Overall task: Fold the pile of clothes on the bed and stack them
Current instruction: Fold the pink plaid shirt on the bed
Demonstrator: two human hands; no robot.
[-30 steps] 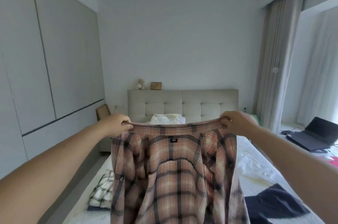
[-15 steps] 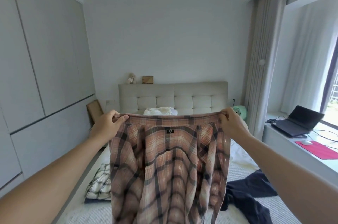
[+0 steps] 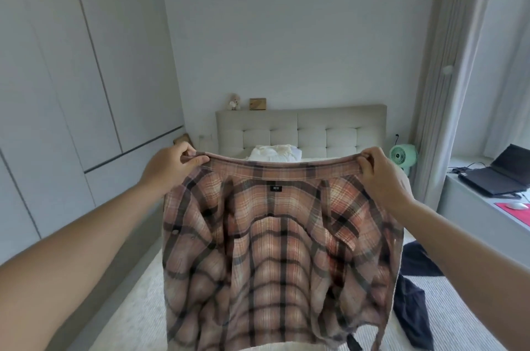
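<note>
Hanging plaid shirt [image 3: 281, 250], unreadable black label [image 3: 276, 188]

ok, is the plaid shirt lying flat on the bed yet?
No, the left hand and right hand hold the plaid shirt up by its collar, hanging above the bed.

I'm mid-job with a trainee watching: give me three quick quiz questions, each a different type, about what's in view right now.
1. True or false: both hands pinch the top edge of the plaid shirt, so it hangs spread in the air above the bed.
2. Multiple choice: what lies on the bed below the right hand? A) a dark garment B) a green fan C) a laptop
3. Fill in: the small black label sits just below the shirt's top edge, roughly ______ between the left hand and the right hand.

Key: 1 true. 2 A, the dark garment; the green fan and laptop are off the bed. 3 midway.
</note>
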